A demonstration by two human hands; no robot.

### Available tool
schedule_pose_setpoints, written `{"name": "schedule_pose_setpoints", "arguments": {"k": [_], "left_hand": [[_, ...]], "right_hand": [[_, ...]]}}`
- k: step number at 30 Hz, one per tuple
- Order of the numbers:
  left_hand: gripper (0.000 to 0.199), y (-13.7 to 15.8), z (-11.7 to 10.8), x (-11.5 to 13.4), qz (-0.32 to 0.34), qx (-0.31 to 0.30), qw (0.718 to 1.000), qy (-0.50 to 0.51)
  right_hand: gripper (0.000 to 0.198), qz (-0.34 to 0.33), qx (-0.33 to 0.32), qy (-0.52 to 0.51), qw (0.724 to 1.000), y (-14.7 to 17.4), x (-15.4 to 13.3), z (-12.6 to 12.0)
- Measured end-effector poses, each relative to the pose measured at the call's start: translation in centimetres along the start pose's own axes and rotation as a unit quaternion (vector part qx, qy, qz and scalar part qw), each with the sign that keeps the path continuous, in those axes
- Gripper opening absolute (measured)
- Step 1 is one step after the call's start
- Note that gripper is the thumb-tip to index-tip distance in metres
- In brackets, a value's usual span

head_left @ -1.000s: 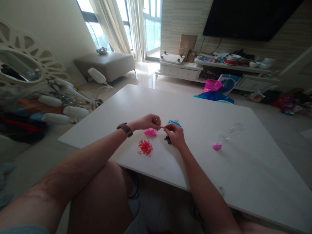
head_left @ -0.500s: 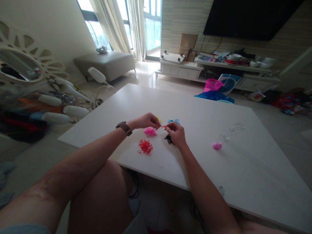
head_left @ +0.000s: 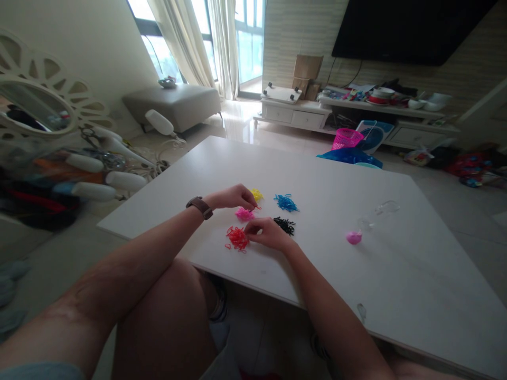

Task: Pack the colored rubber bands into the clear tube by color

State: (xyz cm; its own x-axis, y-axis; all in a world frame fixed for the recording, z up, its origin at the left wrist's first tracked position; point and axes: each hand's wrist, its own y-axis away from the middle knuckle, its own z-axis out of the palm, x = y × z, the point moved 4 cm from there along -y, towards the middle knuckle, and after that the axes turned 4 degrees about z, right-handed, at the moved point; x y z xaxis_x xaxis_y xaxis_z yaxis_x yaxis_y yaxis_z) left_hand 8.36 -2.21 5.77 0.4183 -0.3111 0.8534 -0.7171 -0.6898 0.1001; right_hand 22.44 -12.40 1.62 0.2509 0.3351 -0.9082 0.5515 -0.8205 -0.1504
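My left hand [head_left: 241, 197], with a brown watch on the wrist, pinches a small red rubber band [head_left: 257, 207] above the table. Below it lies a pink pile of rubber bands [head_left: 244, 214], and a yellow pile [head_left: 256, 195] is partly covered by the fingers. My right hand [head_left: 264, 234] reaches to the right edge of the red pile of rubber bands [head_left: 236, 238]. Its thumb and fingertips come together there; whatever is between them is too small to make out. Just beyond this hand sits a black pile [head_left: 285, 226], and farther back a blue pile [head_left: 286, 202].
On the white table [head_left: 336, 279], to the right, are a pink rounded object [head_left: 354, 237] and a clear object [head_left: 387, 208]. A small clear piece [head_left: 361, 311] lies near the front edge. A lamp with white shades [head_left: 127, 180] stands left; a pink basket [head_left: 347, 138] is behind the table.
The hands were together with a red band stretched between them. My right hand has let go and moved down and left to the red pile, uncovering the blue and black piles.
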Motion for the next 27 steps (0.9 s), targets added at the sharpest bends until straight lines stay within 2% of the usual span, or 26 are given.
{"name": "schedule_pose_setpoints", "arguments": {"k": [2,4,7,9,13,20,22,25,27], "left_hand": [[0.024,0.0,0.1,0.1,0.007,-0.009,1.0,-0.003],[0.023,0.0,0.2,0.1,0.014,-0.019,1.0,-0.003],[0.023,-0.1,0.2,0.2,0.017,-0.026,1.0,-0.005],[0.024,-0.1,0.3,0.2,0.016,-0.027,1.0,-0.002],[0.025,-0.1,0.4,0.3,0.014,-0.033,0.999,0.012],[0.03,-0.1,0.4,-0.2,-0.005,-0.027,0.997,0.067],[0.031,-0.1,0.3,-0.4,-0.005,-0.022,0.997,0.074],[0.031,-0.1,0.3,-0.5,0.005,-0.025,0.996,0.081],[0.03,-0.2,0.4,-0.5,0.012,-0.028,0.996,0.084]], "right_hand": [[0.006,-0.014,0.031,0.018,0.999,0.0,-0.4,-0.3],[0.006,-0.034,0.127,0.05,0.99,0.1,-0.8,-1.4],[0.011,-0.032,0.292,0.081,0.952,0.4,-0.8,-3.5],[0.014,-0.014,0.324,0.067,0.943,0.4,-0.4,-4.1],[0.013,-0.002,0.275,0.023,0.961,0.0,0.5,-3.8],[0.006,-0.003,0.307,0.02,0.952,0.4,0.4,-4.4],[0.006,-0.01,0.264,0.012,0.964,0.4,0.1,-4.2],[0.007,-0.023,0.135,0.0,0.991,0.2,-0.2,-2.9],[0.009,-0.019,0.051,-0.015,0.998,0.1,-0.1,-1.6]]}}
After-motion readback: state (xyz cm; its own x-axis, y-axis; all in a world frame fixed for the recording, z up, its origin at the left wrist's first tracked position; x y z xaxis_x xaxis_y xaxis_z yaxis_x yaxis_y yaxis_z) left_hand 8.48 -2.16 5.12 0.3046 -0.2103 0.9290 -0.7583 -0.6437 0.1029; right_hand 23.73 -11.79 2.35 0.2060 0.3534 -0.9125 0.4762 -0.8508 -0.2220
